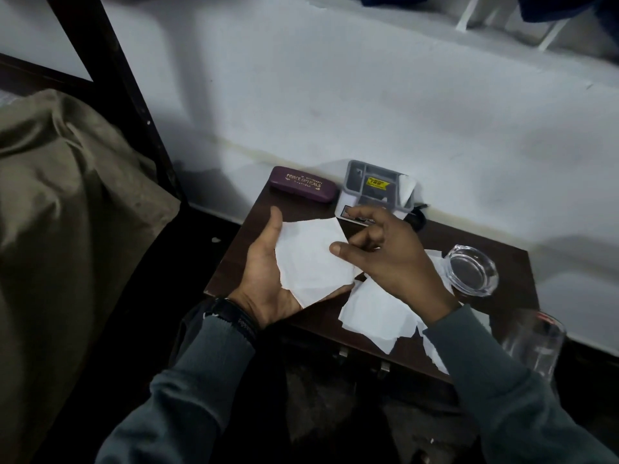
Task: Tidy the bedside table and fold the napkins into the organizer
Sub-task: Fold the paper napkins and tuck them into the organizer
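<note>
Looking down on a dark wooden bedside table (pixel 301 211) pushed up against a white wall (pixel 335 112). Holding one white napkin (pixel 311 259) in the air just over the middle of the tabletop. Cradled from below on the left hand (pixel 268 279), palm up and spread flat-ish, thumb sticking up along the napkin's left edge, fingers mostly hidden under the paper, so more carrying than clutching. Pinched at its right edge by the right hand (pixel 392 259), thumb pressed down on top, other fingers curled in behind. Looks creased and partly folded over, can't tell how many layers tbh. Black wristband (pixel 231 316) on the left wrist, grey sleeves on both arms.

Just behind the right hand, up by the wall: the organizer (pixel 375 189), a clear grey compartment box with a yellow label, plus something white poking up at its right end. Left of that, also along the back edge, a maroon glasses case (pixel 303 188) with gold lettering. Under and in front of the right forearm, a heap of loose napkins (pixel 375 313) spilling past the table's front edge. Right of the heap, a chunky glass ashtray (pixel 470 271), and by the front right corner a clear drinking glass (pixel 532 343), upright. Off to the far left, a bed (pixel 67 195) with an olive sheet.
</note>
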Demonstrator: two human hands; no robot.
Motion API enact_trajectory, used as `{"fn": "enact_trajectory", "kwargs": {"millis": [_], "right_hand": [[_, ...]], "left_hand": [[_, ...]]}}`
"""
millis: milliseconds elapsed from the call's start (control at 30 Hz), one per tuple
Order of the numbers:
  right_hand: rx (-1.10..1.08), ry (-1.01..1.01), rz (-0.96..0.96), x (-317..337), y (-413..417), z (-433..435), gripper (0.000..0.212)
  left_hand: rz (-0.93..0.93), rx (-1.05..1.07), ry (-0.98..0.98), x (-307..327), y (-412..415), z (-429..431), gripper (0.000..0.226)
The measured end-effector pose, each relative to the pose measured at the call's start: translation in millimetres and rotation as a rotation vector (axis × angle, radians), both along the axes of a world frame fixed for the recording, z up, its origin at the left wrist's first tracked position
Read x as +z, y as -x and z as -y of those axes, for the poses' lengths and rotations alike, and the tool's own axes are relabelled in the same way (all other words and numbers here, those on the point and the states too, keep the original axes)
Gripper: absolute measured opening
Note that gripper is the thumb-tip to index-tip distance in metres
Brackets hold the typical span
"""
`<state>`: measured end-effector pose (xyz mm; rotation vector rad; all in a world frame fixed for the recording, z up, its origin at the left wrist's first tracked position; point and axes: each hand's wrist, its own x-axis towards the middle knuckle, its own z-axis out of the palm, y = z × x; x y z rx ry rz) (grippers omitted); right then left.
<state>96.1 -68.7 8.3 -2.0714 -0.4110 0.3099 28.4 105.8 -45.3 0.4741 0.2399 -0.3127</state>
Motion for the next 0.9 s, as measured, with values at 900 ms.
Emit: {"fn": "enact_trajectory", "kwargs": {"millis": [900], "right_hand": [[-0.212, -0.275, -0.281, -5, 0, 11, 0.020]], "left_hand": [[-0.060, 0.266, -0.522, -2, -6, 13, 0.039]]}}
